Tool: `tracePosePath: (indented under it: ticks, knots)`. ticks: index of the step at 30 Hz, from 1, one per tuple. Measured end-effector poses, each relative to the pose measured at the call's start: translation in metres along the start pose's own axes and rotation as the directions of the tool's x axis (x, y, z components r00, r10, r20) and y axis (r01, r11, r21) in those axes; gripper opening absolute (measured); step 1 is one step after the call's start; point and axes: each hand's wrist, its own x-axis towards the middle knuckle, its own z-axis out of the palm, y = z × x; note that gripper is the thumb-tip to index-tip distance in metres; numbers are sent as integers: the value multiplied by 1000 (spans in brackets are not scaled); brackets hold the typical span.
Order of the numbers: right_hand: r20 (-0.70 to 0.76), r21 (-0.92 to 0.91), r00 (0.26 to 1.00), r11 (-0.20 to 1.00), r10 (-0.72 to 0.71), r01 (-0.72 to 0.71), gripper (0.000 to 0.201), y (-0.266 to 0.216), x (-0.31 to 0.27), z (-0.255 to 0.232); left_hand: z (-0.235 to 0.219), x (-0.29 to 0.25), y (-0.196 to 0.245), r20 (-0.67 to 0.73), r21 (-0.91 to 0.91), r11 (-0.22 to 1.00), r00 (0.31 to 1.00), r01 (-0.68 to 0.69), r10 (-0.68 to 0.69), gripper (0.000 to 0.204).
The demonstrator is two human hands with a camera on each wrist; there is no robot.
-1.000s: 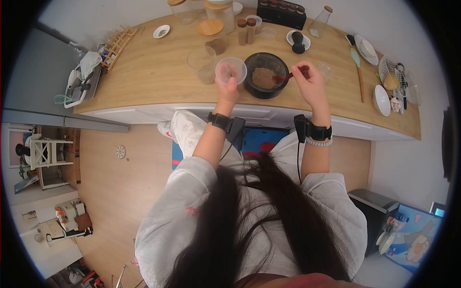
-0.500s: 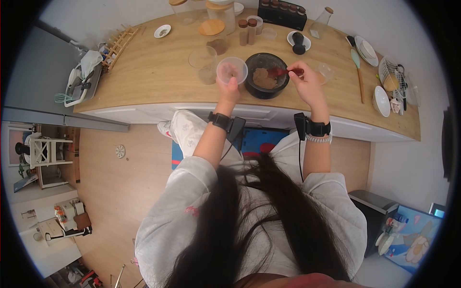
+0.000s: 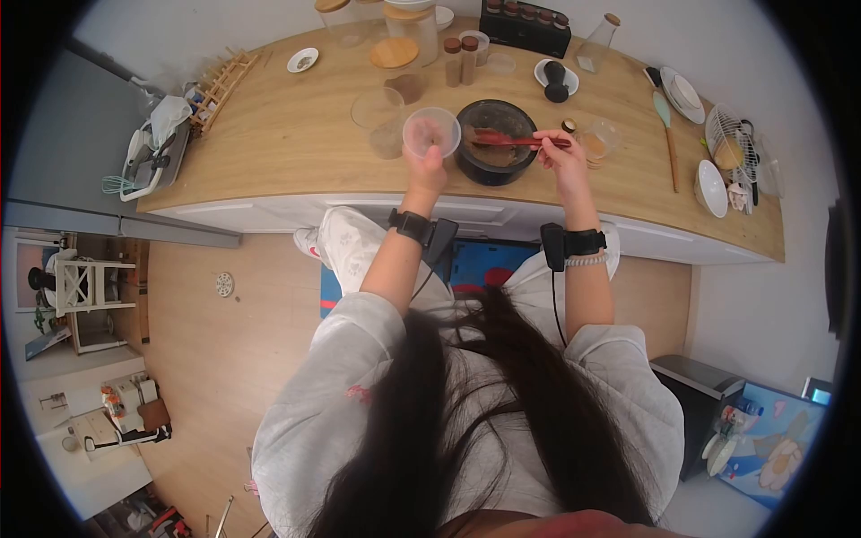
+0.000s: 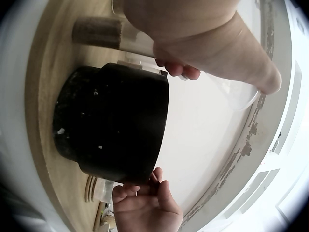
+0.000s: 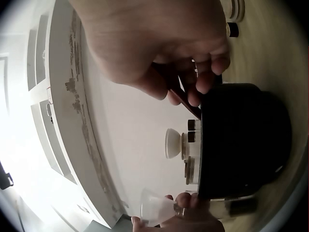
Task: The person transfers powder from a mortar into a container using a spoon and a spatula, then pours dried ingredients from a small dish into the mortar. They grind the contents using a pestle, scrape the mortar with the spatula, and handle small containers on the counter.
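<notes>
A black mortar point(image 3: 491, 170) stands near the counter's front edge with brown powder point(image 3: 502, 157) inside. My right hand point(image 3: 563, 161) pinches the handle of a red spatula point(image 3: 507, 139), which lies across the mortar's opening with its blade over the powder. In the right wrist view, the spatula's dark red handle point(image 5: 186, 102) slants down at the mortar's rim. Left of the mortar, my left hand point(image 3: 425, 170) grips a clear plastic cup point(image 3: 432, 125), tilted with its mouth toward the head camera. The same cup point(image 5: 153, 208) shows in the right wrist view, beside the mortar.
A black pestle point(image 3: 556, 82) rests on a white dish behind the mortar. Two spice jars point(image 3: 453, 67) and a wooden-lidded jar point(image 3: 395, 52) stand farther back. Clear containers point(image 3: 601, 136) lie close to the right hand. At right are a green spatula point(image 3: 669, 134) and a white bowl point(image 3: 712, 188).
My right hand has moved slightly down and nearer the mortar. The spatula's blade has swung left, from down in the powder to across the opening. The left hand and cup stay put.
</notes>
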Motion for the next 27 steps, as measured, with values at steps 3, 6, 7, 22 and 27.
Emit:
tracePosePath:
  ticks: [3,6,7,22,27]
  knots:
    - [-18,62,1000,998,-3,4,16,0,-2,2,-4,1,-7,11,5,1000,1000,9,-9,77]
    - [-28,99,1000,995,2,1,16,0,-3,2,-3,0,-5,8,9,1000,1000,6,-6,78]
    - [-37,126,999,992,17,-13,16,0,-4,2,1,0,1,-8,12,1000,1000,-4,4,78]
    - [116,311,973,938,-197,153,18,-73,-37,32,9,1,8,-38,107,992,997,-63,68,82]
    - [267,-17,921,955,-282,297,17,-88,-45,54,14,2,13,-46,101,994,998,-39,44,83]
